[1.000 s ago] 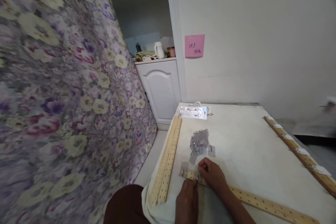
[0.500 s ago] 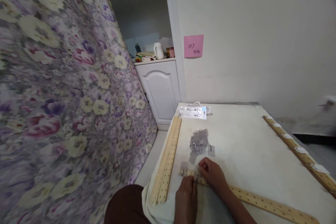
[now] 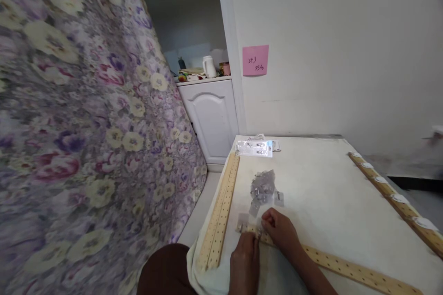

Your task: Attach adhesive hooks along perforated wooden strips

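A pale perforated wooden strip (image 3: 346, 265) lies slantwise along the near side of the table. My left hand (image 3: 245, 250) is closed at its left end, fingertips beside a small metal hook (image 3: 259, 235). My right hand (image 3: 279, 226) is closed in a pinch at the edge of a clear plastic square (image 3: 259, 223) over the strip. To the left, another clear square with a metal hook (image 3: 242, 222) sits at the strip's end. Beyond my hands lies a heap of clear hook squares (image 3: 263, 184), with a single one (image 3: 278, 198) at its right.
Two perforated strips (image 3: 221, 212) lie along the table's left edge. A wooden strip with white round pieces (image 3: 391, 189) runs along the right edge. Clear packaging (image 3: 254, 148) lies at the back. A floral curtain (image 3: 104, 124) hangs on the left.
Both hands hold almost the same place, with only a very slight shift of the fingers. The heap and the strips stay where they were.
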`<state>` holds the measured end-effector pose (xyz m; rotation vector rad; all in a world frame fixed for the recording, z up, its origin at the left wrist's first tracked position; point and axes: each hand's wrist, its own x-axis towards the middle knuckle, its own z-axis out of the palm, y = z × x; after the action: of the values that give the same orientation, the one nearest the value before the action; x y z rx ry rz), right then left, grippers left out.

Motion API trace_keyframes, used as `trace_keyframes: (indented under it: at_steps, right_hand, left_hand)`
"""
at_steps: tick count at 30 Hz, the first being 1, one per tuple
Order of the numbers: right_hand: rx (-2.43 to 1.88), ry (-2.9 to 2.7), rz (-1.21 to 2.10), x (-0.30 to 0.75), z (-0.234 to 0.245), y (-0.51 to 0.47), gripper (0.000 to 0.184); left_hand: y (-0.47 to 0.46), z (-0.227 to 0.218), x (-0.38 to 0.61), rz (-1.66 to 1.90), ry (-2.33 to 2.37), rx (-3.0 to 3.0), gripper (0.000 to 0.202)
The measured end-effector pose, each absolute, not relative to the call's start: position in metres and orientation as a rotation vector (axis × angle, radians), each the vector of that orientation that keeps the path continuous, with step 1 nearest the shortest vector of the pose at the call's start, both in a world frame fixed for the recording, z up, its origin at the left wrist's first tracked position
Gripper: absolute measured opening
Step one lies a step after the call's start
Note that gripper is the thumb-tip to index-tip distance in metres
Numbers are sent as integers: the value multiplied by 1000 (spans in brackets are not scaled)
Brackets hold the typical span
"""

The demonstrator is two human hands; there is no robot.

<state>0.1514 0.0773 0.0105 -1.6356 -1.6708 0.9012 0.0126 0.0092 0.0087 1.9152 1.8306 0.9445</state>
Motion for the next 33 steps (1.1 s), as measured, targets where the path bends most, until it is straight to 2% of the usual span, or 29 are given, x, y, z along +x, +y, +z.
trace_keyframes:
  at_steps: [22, 33]
  right_hand:
    - [-1637, -1661, 924, 151, 11, 76, 10]
    - [-1654, -1656, 961, 152, 13, 77, 16]
  left_hand:
    - [10, 11, 12, 852, 1855, 1926, 26]
    - [11, 11, 13, 969, 1832, 1968, 25]
